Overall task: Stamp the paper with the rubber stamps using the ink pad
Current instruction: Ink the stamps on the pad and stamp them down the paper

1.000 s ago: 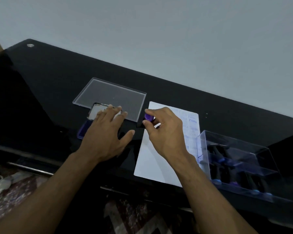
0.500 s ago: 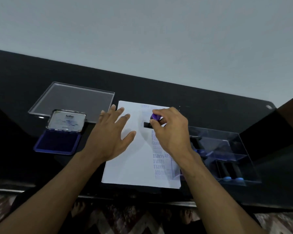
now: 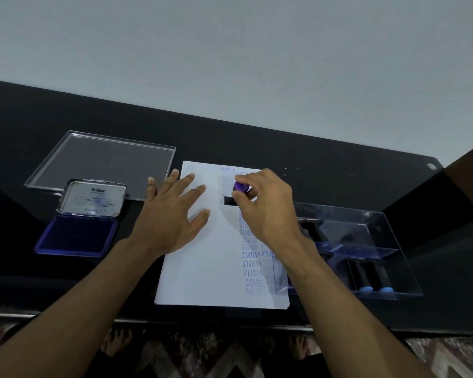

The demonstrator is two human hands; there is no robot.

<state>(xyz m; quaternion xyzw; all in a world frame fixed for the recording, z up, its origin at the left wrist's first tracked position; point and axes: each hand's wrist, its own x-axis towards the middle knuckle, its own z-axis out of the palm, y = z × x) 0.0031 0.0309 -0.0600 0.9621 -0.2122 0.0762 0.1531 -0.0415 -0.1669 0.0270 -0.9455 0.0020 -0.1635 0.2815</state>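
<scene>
**Stamp pressed to paper, other hand steadying the sheet**

We see the right hand (image 3: 265, 211) with its grip closed around a rubber stamp (image 3: 236, 193): the fingers and thumb curl round the purple knob at the top, and the stamp's black base sits against the paper (image 3: 202, 268) near its far end. The left hand (image 3: 170, 216) has no grip on anything; its fingers are straight and spread, lying flat on the paper's left edge, with the outer fingers reaching over onto the bench (image 3: 339, 165).

The paper is a white sheet, or a thin stack, lying in the middle of the black glossy bench. Along its right side runs a column of purple imprints, among them "SAMPLE", "AIR M" and "FAX OUT", and fainter "SAMPLE" marks show at the far edge just beyond the stamp.

To the left of the paper sits the ink pad (image 3: 78, 236), a blue case with its lid swung up; the lid's inner face carries a label reading "Artline". Behind it lies a clear plastic lid (image 3: 101, 162), flat on the bench.

To the right of the paper, partly behind the right forearm, stands a clear plastic box (image 3: 388, 241) holding more stamps (image 3: 372, 276) with dark handles and blue ends.

Below the bench edge we see a patterned rug (image 3: 230, 358) and bare toes.
</scene>
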